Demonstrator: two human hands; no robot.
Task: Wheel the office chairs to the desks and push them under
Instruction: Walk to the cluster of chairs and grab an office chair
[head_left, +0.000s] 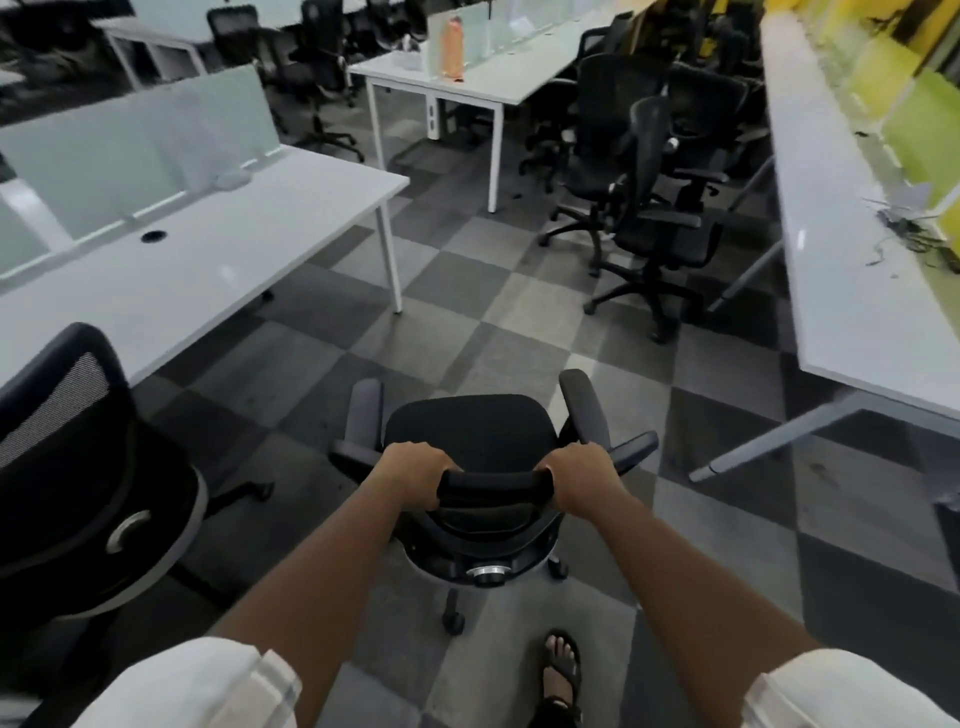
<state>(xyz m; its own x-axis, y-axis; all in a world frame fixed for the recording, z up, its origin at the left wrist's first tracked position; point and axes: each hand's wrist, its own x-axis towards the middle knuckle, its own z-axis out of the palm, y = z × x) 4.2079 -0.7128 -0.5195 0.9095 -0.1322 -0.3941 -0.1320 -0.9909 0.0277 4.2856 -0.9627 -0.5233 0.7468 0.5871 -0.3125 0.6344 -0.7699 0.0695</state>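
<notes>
left hand (415, 475) and right hand (582, 475) gripping office chair (483, 436) backrest, white desks (249, 249) around

Soft, even indoor light fills the office, with pale glare streaking the white bench (218, 270) at left and the long bench (831, 249) at right. Motion blur smears the far chairs (649, 171) and the upper corners. Wide-angle distortion bows the bench edges; shadows on the checkered floor (467, 322) are faint.
</notes>
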